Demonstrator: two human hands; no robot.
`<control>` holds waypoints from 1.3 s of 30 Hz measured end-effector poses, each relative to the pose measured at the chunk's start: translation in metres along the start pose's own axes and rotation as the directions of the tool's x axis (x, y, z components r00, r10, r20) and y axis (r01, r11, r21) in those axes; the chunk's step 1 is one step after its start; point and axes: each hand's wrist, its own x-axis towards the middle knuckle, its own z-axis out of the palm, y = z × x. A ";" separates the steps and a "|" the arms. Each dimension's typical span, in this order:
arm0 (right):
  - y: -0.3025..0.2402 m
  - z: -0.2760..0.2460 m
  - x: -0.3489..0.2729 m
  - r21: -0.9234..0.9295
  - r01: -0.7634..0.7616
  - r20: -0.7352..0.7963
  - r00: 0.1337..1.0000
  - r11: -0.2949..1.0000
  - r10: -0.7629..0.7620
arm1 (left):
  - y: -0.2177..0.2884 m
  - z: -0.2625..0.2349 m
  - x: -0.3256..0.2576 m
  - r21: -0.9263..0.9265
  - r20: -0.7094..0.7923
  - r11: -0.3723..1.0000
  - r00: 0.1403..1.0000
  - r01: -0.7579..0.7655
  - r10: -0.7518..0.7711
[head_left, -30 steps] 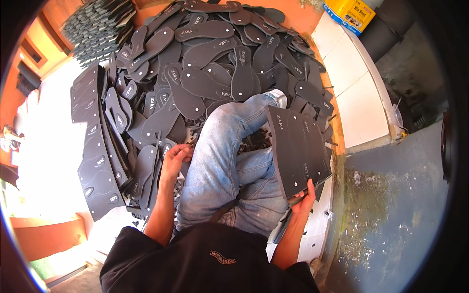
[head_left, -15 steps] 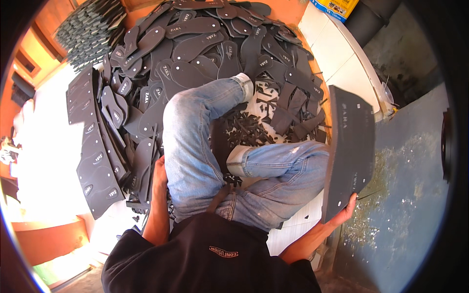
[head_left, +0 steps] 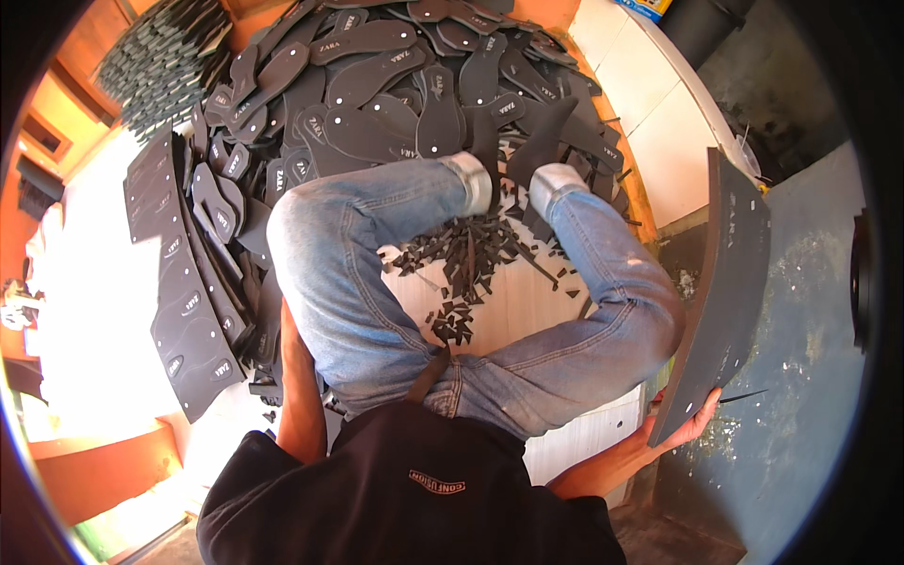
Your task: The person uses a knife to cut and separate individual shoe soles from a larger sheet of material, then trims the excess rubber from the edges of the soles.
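My right hand (head_left: 699, 420) grips the lower edge of a long black foam sheet (head_left: 723, 282), which stands tilted on edge beside my right knee. Pale marks show on its face. A thin dark pointed tool (head_left: 744, 396) sticks out from the same hand; its other end is hidden. My left forearm (head_left: 299, 405) runs down beside my left thigh, and the leg hides that hand's fingers. Near that arm lie black sole-shaped foam pieces and a stack of foam sheets (head_left: 184, 301) with sole outlines.
Ahead of my feet rises a large heap of cut black foam soles (head_left: 372, 122). Small black scraps (head_left: 461, 259) are scattered on the pale floor between my legs. A dense stack of dark pieces (head_left: 160, 66) stands far left. A blue-grey surface (head_left: 800, 358) stands at right.
My right leg has swung forward, its foot now near the heap, uncovering scraps and floor. The foam sheet in my right hand has shifted right and turned more edge-on. My left hand has slipped behind the leg.
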 end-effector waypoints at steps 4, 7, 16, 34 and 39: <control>0.005 0.052 -0.004 0.105 -0.040 -0.021 0.999 0.994 0.042 | 0.009 -0.021 0.014 0.041 -0.082 0.999 0.997 -0.001 0.005; 0.023 0.070 -0.004 0.215 -0.219 0.246 0.955 0.952 0.164 | 0.012 -0.040 0.027 0.024 -0.134 0.999 0.990 -0.031 0.034; 0.107 0.145 0.009 -0.004 -0.430 0.425 0.817 0.903 0.391 | 0.069 0.016 0.017 -0.194 -0.052 0.950 0.970 -0.243 0.237; 0.204 0.126 -0.049 -0.553 -0.662 0.102 0.548 0.506 0.830 | -0.058 0.175 0.044 -0.303 0.274 0.658 0.724 0.690 -0.633; 0.177 0.127 -0.050 -0.776 -0.441 0.163 0.550 0.451 0.819 | -0.068 0.180 0.037 -0.301 0.199 0.668 0.730 0.680 -0.654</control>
